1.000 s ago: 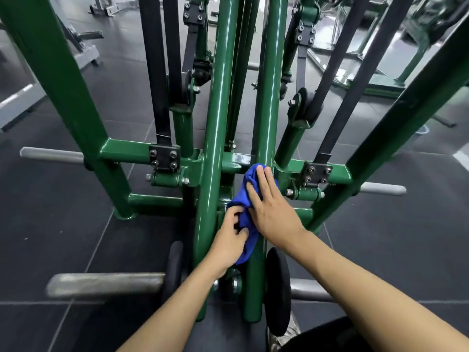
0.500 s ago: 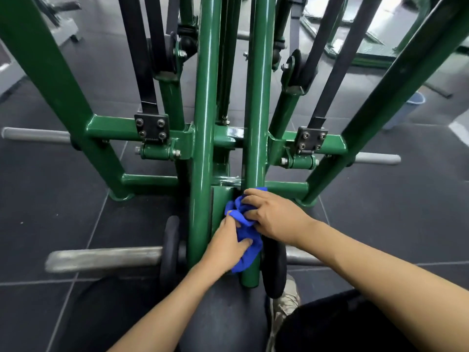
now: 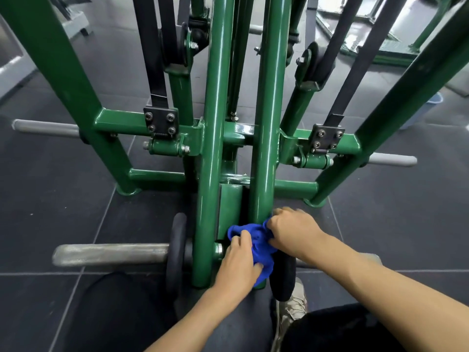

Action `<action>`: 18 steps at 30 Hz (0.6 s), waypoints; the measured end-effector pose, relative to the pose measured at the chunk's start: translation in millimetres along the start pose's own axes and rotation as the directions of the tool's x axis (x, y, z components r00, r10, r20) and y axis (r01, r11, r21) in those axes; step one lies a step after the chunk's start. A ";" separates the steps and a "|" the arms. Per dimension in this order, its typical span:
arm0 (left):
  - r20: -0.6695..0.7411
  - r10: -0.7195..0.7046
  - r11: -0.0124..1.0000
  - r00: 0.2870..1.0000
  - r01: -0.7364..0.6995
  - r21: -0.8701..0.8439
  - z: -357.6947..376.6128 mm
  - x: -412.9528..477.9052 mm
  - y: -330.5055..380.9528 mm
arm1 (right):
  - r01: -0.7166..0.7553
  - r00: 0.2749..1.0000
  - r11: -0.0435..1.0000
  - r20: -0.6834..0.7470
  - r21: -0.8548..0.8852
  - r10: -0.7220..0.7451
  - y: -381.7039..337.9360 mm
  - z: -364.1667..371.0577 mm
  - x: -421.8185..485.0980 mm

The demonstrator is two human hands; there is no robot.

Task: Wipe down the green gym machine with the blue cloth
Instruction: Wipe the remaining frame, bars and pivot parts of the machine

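Observation:
The green gym machine fills the view, with two upright green tubes in the middle and slanted legs on either side. A bunched blue cloth is wrapped around the lower end of the right tube, near the floor. My left hand grips the cloth from the left side. My right hand grips it from the right, fingers curled round the tube and cloth. Part of the cloth is hidden under both hands.
Black weight plates sit on a steel bar at the tube's base. Steel pegs stick out left and right. Black straps run upward. Dark tiled floor surrounds the frame. My shoe is below the right plate.
Both hands and the cloth have slid down the right tube from the crossbar level to near its bottom end. The view has tilted lower and moved closer.

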State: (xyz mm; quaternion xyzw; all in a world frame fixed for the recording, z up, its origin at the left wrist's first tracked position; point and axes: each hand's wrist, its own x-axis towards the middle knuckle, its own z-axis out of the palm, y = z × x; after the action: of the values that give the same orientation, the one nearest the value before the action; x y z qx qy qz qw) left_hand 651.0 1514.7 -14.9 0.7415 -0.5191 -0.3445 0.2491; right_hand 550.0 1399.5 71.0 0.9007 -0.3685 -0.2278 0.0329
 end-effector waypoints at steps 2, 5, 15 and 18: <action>-0.035 -0.016 0.995 0.999 0.012 -0.102 -3.2 1.7 -0.3 | -0.013 0.999 1.000 -0.049 0.013 0.014 -6.2 -5.1 1.2; -0.138 0.007 0.965 0.990 -0.043 -0.260 -15.4 14.7 8.6 | -0.094 0.974 0.990 -0.195 0.105 0.113 -5.3 -23.8 8.2; -0.383 -0.063 0.762 0.921 -0.203 -0.615 -64.3 56.8 31.3 | 0.070 0.888 0.833 -0.415 0.549 0.199 5.9 -81.2 28.7; -0.533 -0.046 0.773 0.845 -0.308 -0.554 -99.5 65.7 32.4 | 0.268 0.841 0.670 -0.507 0.692 0.187 5.1 -89.3 39.5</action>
State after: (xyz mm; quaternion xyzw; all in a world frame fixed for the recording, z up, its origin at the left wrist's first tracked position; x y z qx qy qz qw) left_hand 722.9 1443.0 55.6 0.6421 -0.3420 -0.2640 0.6333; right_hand 610.1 1359.2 136.7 0.8692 -0.3825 0.2033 -0.2385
